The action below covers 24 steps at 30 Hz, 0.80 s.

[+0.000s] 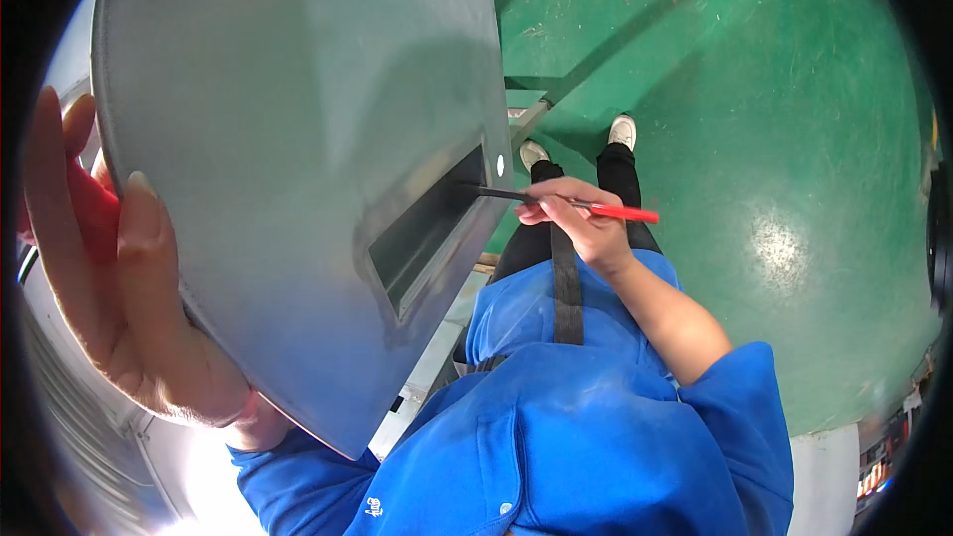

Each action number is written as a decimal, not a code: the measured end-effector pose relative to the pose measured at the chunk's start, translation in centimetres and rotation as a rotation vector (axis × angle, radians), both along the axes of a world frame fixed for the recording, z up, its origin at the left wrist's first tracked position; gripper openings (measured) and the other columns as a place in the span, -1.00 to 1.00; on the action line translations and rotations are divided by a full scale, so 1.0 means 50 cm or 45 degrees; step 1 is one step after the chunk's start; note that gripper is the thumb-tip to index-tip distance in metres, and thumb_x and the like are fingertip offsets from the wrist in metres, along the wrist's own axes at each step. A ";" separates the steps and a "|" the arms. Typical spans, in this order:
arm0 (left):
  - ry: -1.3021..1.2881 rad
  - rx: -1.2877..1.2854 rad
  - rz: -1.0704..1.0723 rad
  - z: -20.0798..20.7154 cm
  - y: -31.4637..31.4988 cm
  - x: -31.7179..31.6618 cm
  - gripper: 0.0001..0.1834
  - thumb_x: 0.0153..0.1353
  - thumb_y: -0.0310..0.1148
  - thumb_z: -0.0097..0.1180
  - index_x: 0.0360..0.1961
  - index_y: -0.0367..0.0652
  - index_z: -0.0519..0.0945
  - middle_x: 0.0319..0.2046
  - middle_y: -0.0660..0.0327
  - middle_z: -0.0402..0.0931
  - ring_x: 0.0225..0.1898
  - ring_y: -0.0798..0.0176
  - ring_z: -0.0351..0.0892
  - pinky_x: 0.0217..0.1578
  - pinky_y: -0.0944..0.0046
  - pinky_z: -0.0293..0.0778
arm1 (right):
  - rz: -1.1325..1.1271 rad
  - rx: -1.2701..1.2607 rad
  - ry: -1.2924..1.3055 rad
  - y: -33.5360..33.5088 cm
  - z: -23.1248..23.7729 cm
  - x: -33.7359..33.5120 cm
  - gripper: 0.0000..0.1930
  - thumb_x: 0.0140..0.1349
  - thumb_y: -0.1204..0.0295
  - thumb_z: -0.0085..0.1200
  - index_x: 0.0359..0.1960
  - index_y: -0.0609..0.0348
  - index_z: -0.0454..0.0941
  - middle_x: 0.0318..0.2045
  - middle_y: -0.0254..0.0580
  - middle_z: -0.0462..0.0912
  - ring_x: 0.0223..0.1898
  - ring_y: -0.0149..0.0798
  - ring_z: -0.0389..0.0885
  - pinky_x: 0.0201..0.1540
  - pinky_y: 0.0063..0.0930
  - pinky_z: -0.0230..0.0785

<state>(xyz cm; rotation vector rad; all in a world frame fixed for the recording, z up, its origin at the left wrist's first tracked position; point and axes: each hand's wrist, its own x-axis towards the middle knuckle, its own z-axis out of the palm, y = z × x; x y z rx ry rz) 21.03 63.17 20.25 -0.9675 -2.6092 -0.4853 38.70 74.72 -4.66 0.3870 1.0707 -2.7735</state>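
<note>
Two hands: left hand [109, 278] grips metal panel [298, 139], right hand [581, 223] pinches red-handled tool [596, 208]

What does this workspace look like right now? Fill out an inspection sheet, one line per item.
Surface: green floor, scuffed, glare spot.
Job's things: grey metal panel with rectangular recess; red-handled tool, tip at the recess.
Clutter: nothing seen.
Hands: left hand grips the panel's edge; right hand pinches the tool.
Cables: nothing seen.
Surroundings: blue jacket, black strap, white shoes, shelving at lower right, unclear.
</note>
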 end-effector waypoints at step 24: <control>-0.153 0.082 0.087 0.025 -0.002 -0.010 -0.37 0.01 -0.67 -0.15 0.21 -0.20 0.26 0.14 -0.06 0.16 0.08 0.09 0.21 -0.02 0.16 0.23 | -0.009 -0.092 -0.123 0.021 -0.012 -0.039 -0.79 0.24 0.46 -0.01 -0.18 0.35 0.50 -0.41 -0.04 0.62 -0.34 -0.23 0.64 -0.25 -0.39 0.53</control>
